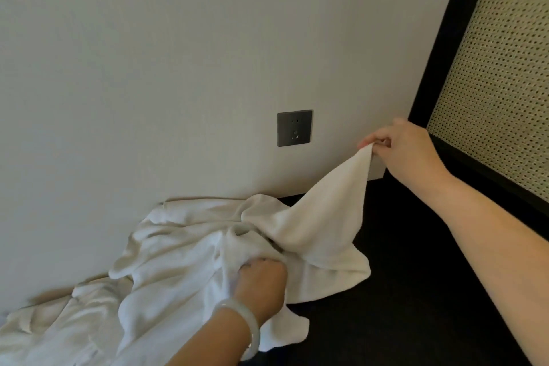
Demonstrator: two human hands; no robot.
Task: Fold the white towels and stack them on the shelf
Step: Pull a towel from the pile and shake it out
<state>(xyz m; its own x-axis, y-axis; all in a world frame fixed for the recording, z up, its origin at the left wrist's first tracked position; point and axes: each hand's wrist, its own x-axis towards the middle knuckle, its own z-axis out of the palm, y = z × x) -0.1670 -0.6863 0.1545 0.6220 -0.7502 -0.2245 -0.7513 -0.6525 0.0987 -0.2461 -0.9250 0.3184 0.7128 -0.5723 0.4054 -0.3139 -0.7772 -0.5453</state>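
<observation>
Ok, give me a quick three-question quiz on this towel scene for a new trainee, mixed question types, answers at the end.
1. True or false: the right hand pinches a corner of the white towel and holds it raised above the dark surface.
2. Multiple choice: the left hand is A) lying open and flat, B) gripping bunched towel cloth, C) holding a folded stack.
3. Fill in: in the picture, the wall socket sits ____ the crumpled towel.

Key: 1 true; 2 B; 3 above.
</observation>
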